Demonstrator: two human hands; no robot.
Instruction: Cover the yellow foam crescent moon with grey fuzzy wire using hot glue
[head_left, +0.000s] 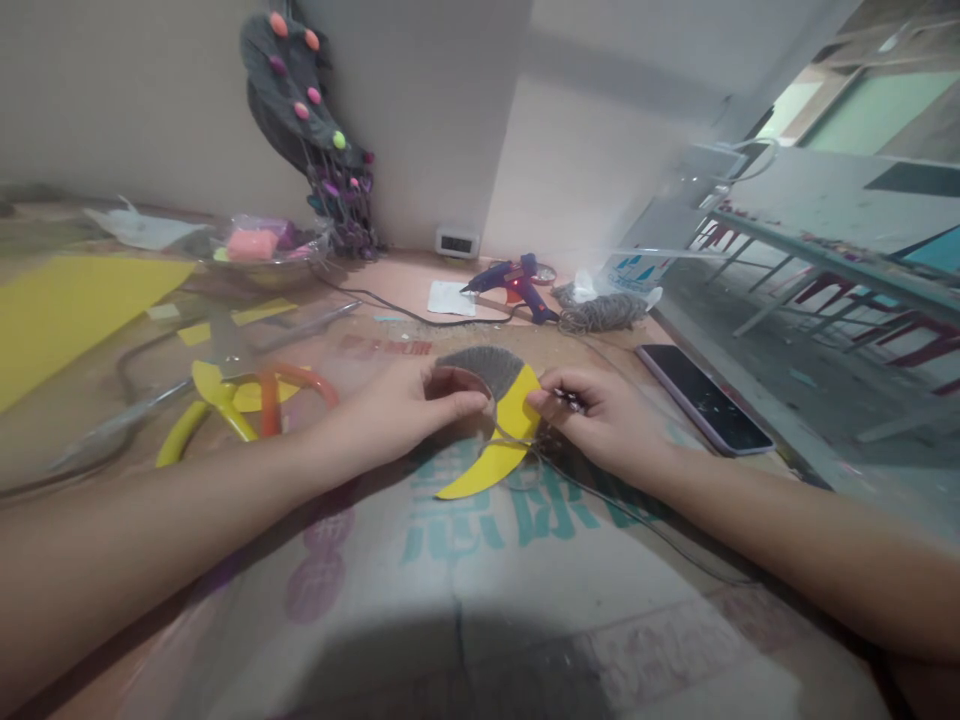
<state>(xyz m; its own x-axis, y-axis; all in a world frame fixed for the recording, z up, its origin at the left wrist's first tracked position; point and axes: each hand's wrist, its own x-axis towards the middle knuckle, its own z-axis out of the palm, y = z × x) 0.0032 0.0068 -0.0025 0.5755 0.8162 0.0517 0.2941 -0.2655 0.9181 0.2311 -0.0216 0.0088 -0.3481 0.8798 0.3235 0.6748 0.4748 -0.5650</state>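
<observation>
A yellow crescent-shaped foam piece [501, 440], partly wrapped in grey yarn at its upper end [484, 365], lies on printed cardboard [480, 560]. My left hand [409, 405] presses its fingers closed on the crescent's inner edge. My right hand [600, 415] pinches a strand of grey yarn [559, 400] right beside the yellow part. The strand trails off over the cardboard toward the lower right.
A blue glue gun [514, 283] and a ball of grey yarn [600, 312] lie beyond the hands. A phone [701, 398] lies to the right. Orange and yellow-handled scissors [247, 390], yellow foam sheets [67, 310] and a bowl of clay [266, 245] sit left. A grey beaded decoration [307, 120] hangs on the wall.
</observation>
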